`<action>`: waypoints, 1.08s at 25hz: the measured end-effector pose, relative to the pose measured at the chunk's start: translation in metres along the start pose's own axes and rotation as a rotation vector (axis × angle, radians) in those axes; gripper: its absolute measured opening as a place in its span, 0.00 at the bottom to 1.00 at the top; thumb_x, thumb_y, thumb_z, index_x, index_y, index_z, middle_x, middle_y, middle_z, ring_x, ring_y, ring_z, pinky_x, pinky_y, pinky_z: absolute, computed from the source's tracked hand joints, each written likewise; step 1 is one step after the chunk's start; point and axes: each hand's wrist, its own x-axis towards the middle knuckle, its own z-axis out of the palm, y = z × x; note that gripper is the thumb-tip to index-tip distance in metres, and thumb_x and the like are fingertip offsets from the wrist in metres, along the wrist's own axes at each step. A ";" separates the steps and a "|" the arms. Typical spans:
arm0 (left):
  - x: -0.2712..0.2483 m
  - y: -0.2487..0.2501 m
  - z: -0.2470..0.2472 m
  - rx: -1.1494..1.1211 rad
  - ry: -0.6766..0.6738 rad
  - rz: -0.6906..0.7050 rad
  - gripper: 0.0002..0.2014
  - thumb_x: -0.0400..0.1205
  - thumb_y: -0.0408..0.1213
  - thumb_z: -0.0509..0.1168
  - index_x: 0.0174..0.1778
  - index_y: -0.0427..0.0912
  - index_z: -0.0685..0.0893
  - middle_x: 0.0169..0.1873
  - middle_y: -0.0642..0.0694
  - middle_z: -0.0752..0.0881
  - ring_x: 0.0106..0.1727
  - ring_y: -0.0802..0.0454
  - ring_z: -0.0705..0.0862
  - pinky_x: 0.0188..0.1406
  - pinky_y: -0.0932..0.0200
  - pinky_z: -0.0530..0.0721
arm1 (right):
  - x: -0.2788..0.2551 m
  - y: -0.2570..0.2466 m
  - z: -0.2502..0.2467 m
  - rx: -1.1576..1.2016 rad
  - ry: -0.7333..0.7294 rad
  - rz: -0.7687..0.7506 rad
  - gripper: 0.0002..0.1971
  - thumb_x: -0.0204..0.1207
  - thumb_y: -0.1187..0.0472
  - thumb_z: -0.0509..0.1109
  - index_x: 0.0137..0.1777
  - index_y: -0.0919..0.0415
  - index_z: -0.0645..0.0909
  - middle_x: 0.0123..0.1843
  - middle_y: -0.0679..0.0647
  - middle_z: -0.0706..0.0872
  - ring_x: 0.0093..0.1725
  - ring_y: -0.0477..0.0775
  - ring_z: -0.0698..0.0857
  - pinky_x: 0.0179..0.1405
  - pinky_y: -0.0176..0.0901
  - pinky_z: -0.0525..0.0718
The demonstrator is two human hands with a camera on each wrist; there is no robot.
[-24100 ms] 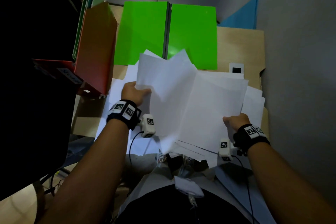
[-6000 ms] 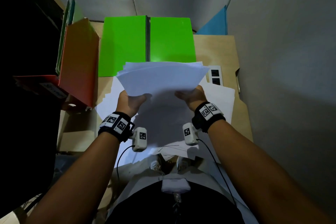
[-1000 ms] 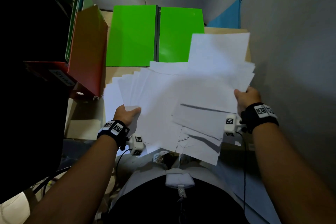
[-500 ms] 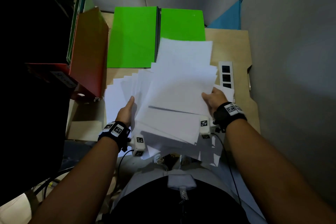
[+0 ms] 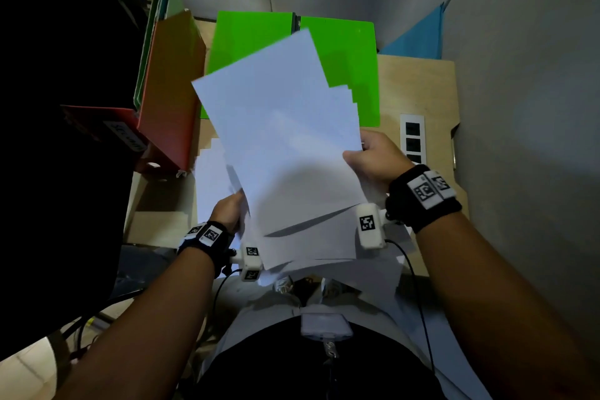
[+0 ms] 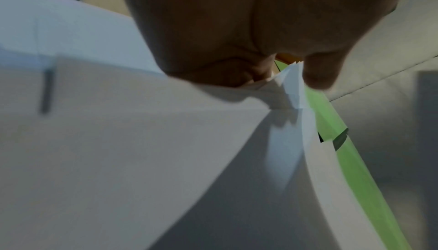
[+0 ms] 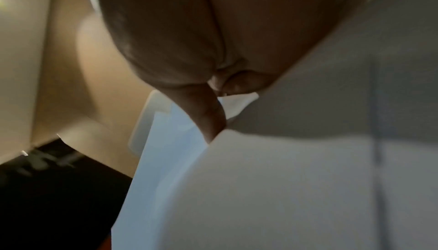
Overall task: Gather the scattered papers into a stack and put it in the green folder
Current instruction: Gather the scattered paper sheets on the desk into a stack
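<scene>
Uneven sheaf held above the counter

Both hands, left hand (image 5: 229, 211) and right hand (image 5: 373, 157), pinch the loose stack of white paper sheets (image 5: 285, 146) before the open bright-green plastic folder (image 5: 250, 39) at the counter's far edge; staggered edges could slip loose.

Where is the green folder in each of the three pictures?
Head view: the green folder lies open at the far end of the desk, partly hidden behind the papers.
Left wrist view: only a thin green strip shows, running down the right side past the papers' edge.
Right wrist view: not in it.
Shared landmark: the white papers, held by both the left hand and the right hand, appear in all three views.
</scene>
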 end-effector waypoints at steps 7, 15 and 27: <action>-0.016 0.007 0.005 0.099 0.060 0.067 0.17 0.87 0.27 0.55 0.64 0.15 0.76 0.70 0.18 0.75 0.65 0.25 0.79 0.58 0.41 0.80 | 0.020 0.016 -0.030 -0.053 0.037 0.039 0.14 0.77 0.80 0.62 0.57 0.69 0.83 0.46 0.59 0.89 0.38 0.52 0.90 0.41 0.45 0.89; -0.014 0.009 0.011 -0.082 -0.007 0.025 0.23 0.76 0.58 0.70 0.56 0.42 0.83 0.48 0.44 0.86 0.48 0.44 0.85 0.56 0.51 0.83 | 0.046 0.119 -0.016 -0.492 0.234 0.226 0.20 0.75 0.69 0.65 0.67 0.59 0.81 0.52 0.55 0.84 0.52 0.60 0.84 0.55 0.49 0.84; -0.020 0.000 0.025 0.108 -0.028 0.102 0.06 0.72 0.24 0.67 0.41 0.36 0.80 0.32 0.38 0.83 0.34 0.40 0.81 0.30 0.55 0.80 | 0.029 0.138 0.006 -0.414 0.304 0.293 0.25 0.80 0.56 0.66 0.75 0.64 0.71 0.70 0.58 0.80 0.70 0.61 0.79 0.67 0.46 0.76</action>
